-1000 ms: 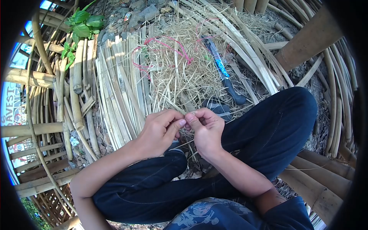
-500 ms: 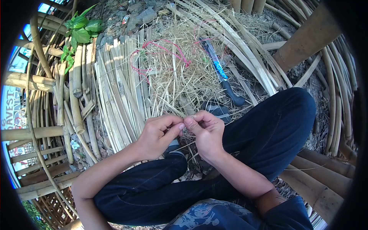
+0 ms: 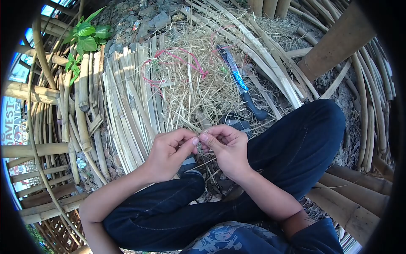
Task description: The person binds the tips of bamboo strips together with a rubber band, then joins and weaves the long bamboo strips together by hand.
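My left hand (image 3: pixel 170 153) and my right hand (image 3: pixel 227 149) meet fingertip to fingertip above my shins. Thumb and forefinger are pinched on each side, the other fingers curled in. What lies between the fingertips is too small and covered to make out. Just beyond the hands spreads a pile of thin bamboo shavings (image 3: pixel 196 91). A knife or saw with a black handle and blue lettering on its blade (image 3: pixel 239 76) rests on the shavings, to the right. A loop of pink string (image 3: pixel 179 58) lies over the pile.
Split bamboo strips (image 3: pixel 127 106) are laid side by side on the left. Longer strips (image 3: pixel 258 46) run diagonally at the upper right, near a thick bamboo post (image 3: pixel 336 42). A bamboo lattice fence (image 3: pixel 38 148) stands at the far left, a green plant (image 3: pixel 86 36) at upper left.
Both hands stay pinched together at nearly the same place, with slight finger movement. The whole view has shifted a little.
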Demonstrator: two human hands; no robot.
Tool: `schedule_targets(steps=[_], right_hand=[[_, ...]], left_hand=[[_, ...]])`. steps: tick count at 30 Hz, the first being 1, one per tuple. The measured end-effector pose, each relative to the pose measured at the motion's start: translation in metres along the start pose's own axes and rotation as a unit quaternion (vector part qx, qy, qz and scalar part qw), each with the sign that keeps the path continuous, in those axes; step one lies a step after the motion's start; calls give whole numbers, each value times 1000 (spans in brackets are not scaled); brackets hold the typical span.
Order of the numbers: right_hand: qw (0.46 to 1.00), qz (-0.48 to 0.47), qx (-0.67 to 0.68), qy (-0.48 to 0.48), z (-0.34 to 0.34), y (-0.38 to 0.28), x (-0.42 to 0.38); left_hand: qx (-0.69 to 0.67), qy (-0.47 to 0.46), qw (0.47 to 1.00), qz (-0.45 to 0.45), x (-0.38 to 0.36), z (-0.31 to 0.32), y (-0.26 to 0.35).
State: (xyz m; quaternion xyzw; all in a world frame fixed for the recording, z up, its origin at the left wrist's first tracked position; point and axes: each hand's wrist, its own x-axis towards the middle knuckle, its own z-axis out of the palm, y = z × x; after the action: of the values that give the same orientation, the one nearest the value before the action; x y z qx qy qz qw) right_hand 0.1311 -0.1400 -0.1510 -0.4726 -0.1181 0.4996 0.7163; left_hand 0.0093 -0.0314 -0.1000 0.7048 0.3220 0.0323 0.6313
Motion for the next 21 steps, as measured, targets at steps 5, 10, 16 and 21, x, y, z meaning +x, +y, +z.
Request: schedule_targets(steps=[5,10,16,21], right_hand=[[996,-83,6,8,0,1,-4],[996,-60,12,-63,-4,-7,-1],[988,-32,90,-122,-9,-5,2],[989,-43,73,-120,-7,-9,3]], left_hand=[[-99,-10,995,-5,-3,3,-3],[-214,-44,975,-46,1,-8,0],[-328,-135,928,-118,7,-22,6],[-348,-193,905,-147,16,-29,8]])
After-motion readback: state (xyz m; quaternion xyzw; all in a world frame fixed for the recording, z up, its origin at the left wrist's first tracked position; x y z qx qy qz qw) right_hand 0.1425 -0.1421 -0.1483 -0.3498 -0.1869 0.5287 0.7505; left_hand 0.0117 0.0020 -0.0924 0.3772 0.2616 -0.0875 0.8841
